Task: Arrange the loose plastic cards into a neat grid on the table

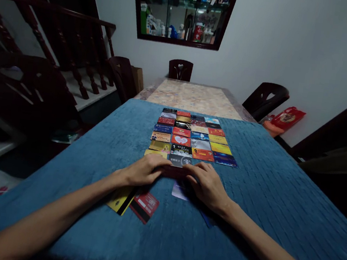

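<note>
My left hand (148,170) and my right hand (206,184) meet at the near end of a block of cards laid in rows on the blue cloth. Between their fingertips is a dark red card (174,172), gripped at both ends and seen at a steep slant. Just beyond it lies a grey card (179,161), with a yellow card (156,154) on its left. Under my left wrist are a loose yellow card with a black stripe (121,200) and a red striped card (145,206). A pale purple card (180,190) and a mostly hidden blue card (208,219) lie beneath my right hand.
The blue cloth (104,141) covers the near part of the table; its far part has a beige patterned top (197,97). Dark wooden chairs stand at the back (181,68), right (266,101) and left (121,78). A wooden railing (57,10) runs along the left.
</note>
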Tool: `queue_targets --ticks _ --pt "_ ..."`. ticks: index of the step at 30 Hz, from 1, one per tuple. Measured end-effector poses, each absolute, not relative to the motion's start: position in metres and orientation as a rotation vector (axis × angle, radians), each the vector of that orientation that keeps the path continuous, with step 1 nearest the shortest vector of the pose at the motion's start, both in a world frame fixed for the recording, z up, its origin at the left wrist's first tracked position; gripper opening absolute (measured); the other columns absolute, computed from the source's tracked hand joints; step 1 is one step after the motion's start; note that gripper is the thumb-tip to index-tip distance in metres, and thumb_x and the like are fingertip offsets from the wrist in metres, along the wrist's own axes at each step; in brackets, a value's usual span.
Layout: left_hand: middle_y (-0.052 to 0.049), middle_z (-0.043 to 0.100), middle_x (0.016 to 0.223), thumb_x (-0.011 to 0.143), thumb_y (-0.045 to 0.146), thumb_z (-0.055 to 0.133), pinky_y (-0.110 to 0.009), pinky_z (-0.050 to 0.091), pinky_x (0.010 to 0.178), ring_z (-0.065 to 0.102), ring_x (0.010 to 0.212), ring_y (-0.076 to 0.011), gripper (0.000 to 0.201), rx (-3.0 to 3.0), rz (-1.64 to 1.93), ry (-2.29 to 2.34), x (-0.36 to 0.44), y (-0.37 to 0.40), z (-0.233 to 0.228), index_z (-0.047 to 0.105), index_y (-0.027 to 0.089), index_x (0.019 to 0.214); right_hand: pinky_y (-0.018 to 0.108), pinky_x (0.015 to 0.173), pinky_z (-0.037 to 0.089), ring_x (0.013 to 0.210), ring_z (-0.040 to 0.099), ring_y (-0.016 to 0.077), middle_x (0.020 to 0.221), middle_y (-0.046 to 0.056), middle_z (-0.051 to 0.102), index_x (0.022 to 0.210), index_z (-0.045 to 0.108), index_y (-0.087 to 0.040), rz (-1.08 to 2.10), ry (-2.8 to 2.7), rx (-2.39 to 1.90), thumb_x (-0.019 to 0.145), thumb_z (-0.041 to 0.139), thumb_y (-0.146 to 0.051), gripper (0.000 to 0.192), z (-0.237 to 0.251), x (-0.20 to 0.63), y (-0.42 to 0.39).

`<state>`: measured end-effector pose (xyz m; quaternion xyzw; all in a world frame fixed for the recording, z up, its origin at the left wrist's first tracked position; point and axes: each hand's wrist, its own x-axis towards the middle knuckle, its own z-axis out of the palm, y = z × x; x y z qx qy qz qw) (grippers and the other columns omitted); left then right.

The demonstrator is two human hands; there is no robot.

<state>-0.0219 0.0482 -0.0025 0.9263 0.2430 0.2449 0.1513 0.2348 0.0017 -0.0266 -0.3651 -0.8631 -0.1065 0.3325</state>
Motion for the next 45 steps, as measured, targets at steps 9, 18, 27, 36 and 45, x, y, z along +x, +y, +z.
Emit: queue_targets --ticks 9,18,27,36,45 --pt "-0.007 0.073 0.100 0.086 0.008 0.055 -0.036 0.055 0.087 0.068 0.094 -0.0187 0.027 2.636 0.919 0.713 -0.020 0.048 -0.004 0.067 0.017 0.108 0.039 0.081 0.043 0.095 0.055 0.0257 0.105 0.012 0.067 0.122 0.056 -0.016 -0.564 -2.250 -1.024 0.091 0.060 -0.025 0.032 -0.024 0.224 -0.002" --pt "-0.008 0.073 0.102 0.086 0.007 0.053 -0.037 0.055 0.089 0.068 0.097 -0.0197 0.027 2.611 0.947 0.725 -0.021 0.047 -0.004 0.066 0.016 0.107 0.038 0.080 0.044 0.095 0.053 0.0244 0.106 0.012 0.062 0.126 0.052 -0.015 -0.674 -2.222 -0.950 0.096 0.050 -0.023 0.031 -0.020 0.225 -0.001" --pt "-0.009 0.073 0.110 0.088 0.008 0.050 -0.039 0.056 0.090 0.068 0.102 -0.0209 0.033 2.593 0.986 0.693 -0.020 0.048 -0.001 0.064 0.018 0.116 0.040 0.082 0.047 0.099 0.052 0.0253 0.111 0.012 0.059 0.131 0.052 -0.021 -0.648 -2.166 -0.998 0.094 0.053 -0.019 0.037 -0.025 0.226 -0.002" --pt "-0.011 0.067 0.121 0.090 0.011 0.052 -0.039 0.054 0.093 0.065 0.109 -0.0224 0.044 2.711 1.032 0.695 -0.018 0.043 0.003 0.048 0.018 0.134 0.041 0.084 0.048 0.099 0.052 0.0270 0.108 0.012 0.059 0.135 0.049 -0.021 -0.605 -2.121 -0.990 0.091 0.056 -0.019 0.044 -0.016 0.226 -0.002" --pt "-0.016 0.055 0.128 0.090 0.016 0.057 -0.047 0.053 0.097 0.057 0.119 -0.0285 0.050 2.908 1.074 0.694 -0.018 0.046 0.008 0.042 0.017 0.138 0.045 0.086 0.048 0.101 0.050 0.0290 0.108 0.013 0.056 0.135 0.049 -0.020 -0.597 -2.112 -0.983 0.091 0.058 -0.025 0.046 -0.006 0.227 0.002"
